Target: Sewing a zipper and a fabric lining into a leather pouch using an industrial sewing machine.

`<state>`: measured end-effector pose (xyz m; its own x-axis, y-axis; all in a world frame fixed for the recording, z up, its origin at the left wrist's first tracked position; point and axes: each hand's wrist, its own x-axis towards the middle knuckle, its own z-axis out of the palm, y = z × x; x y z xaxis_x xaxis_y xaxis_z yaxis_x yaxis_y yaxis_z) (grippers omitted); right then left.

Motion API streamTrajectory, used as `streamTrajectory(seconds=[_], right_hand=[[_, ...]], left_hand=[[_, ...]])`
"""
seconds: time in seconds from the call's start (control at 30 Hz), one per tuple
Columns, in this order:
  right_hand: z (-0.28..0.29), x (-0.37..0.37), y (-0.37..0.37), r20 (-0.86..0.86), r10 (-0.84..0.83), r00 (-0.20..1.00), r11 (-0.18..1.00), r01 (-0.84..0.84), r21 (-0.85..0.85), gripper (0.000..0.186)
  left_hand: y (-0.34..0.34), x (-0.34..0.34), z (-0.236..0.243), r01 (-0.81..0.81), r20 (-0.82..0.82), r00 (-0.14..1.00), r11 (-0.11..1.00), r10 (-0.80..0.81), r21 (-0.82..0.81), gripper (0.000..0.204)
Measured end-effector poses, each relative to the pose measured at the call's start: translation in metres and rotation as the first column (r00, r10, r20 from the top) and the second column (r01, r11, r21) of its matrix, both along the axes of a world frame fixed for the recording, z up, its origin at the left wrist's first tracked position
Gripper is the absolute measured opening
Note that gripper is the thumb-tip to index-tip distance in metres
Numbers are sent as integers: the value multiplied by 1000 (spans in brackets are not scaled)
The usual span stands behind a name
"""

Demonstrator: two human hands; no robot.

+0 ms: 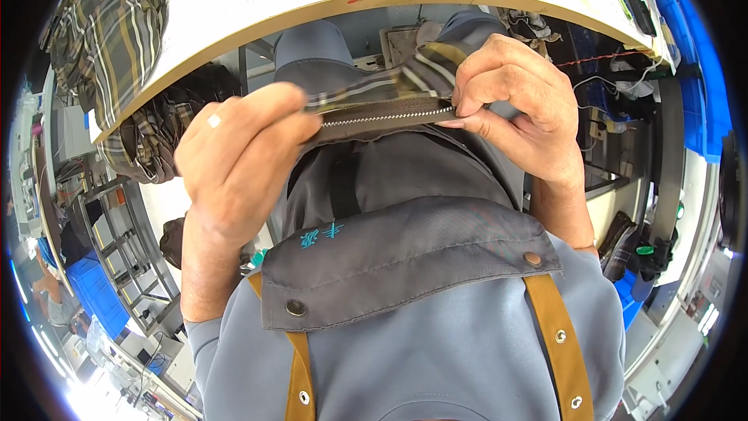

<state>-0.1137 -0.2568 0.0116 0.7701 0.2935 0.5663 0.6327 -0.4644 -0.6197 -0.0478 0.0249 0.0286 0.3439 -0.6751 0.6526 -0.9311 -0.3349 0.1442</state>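
A dark brown strip of zipper (382, 119) with silvery teeth stretches between my two hands above my lap. Joined or lying against it is plaid fabric (362, 92) in brown, grey, white and mustard; whether they are sewn together I cannot tell. At the strip's left end, my left hand (240, 154) has its fingers closed on it, slightly blurred, with a small white patch on one finger. My right hand (520, 101) pinches the other end between thumb and fingers, and the fabric bunches just beside it.
Beyond my hands runs the curved edge of a white worktable (312, 6). Plaid cloth (117, 27) is heaped at its left, with more cloth (148, 136) hanging below. Blue bins (97, 292) and a metal rack (125, 242) stand left. A dark apron (405, 257) covers my front.
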Motion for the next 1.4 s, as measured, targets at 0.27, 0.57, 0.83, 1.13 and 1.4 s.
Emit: streamTrajectory(seconds=[0.27,0.57,0.83,1.13,1.4], right_hand=[[-1,-3,-5,-14,-27,1000,998,27,52,25],[-7,-7,7,-386,-33,922,997,56,50,17],[-7,-4,7,-186,-10,983,999,1,-52,14],[-4,-10,13,193,-62,979,957,113,-268,17],[-13,-4,17,469,-48,882,938,201,-282,19]], left_hand=[[-25,4,-21,-11,65,998,999,14,-43,21],[-29,-20,-23,-141,311,945,985,103,103,19],[-25,-25,-31,-112,324,943,987,70,114,31],[-24,-25,-43,-154,432,893,988,129,25,21],[-19,-26,-40,-135,338,934,990,114,39,18]])
